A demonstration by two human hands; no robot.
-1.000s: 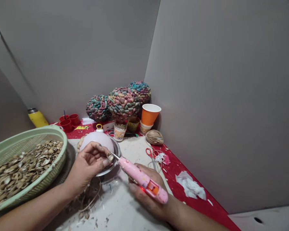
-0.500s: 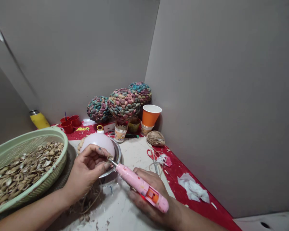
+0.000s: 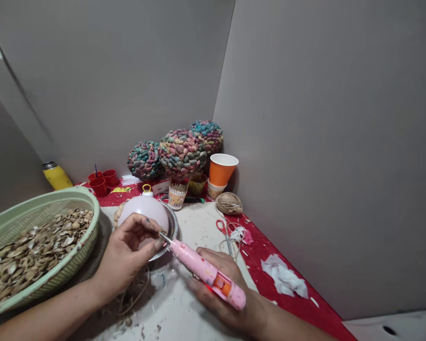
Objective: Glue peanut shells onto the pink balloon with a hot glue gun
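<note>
My right hand [image 3: 227,284] is wrapped round a pink hot glue gun [image 3: 199,263], its metal nozzle pointing up and left. At the nozzle tip, my left hand [image 3: 129,251] pinches a small peanut shell [image 3: 162,233], mostly hidden by the fingers and nozzle. Just behind the fingers, a pale balloon [image 3: 144,210] rests in a metal bowl [image 3: 174,226], with some shells along its left side. The green basket [image 3: 94,222] by my left arm holds many loose peanut shells [image 3: 39,248].
Colourful shell-covered balls [image 3: 182,154] stand at the back, near an orange cup [image 3: 223,170] and red cups [image 3: 99,186]. Right of the bowl lie a twine ball [image 3: 229,203], scissors [image 3: 227,237] and crumpled tissue [image 3: 284,277]. A yellow bottle [image 3: 57,176] is back left.
Almost nothing differs. The back end of the glue gun has shifted slightly left and up, while its nozzle stays at the shell in my left fingers.
</note>
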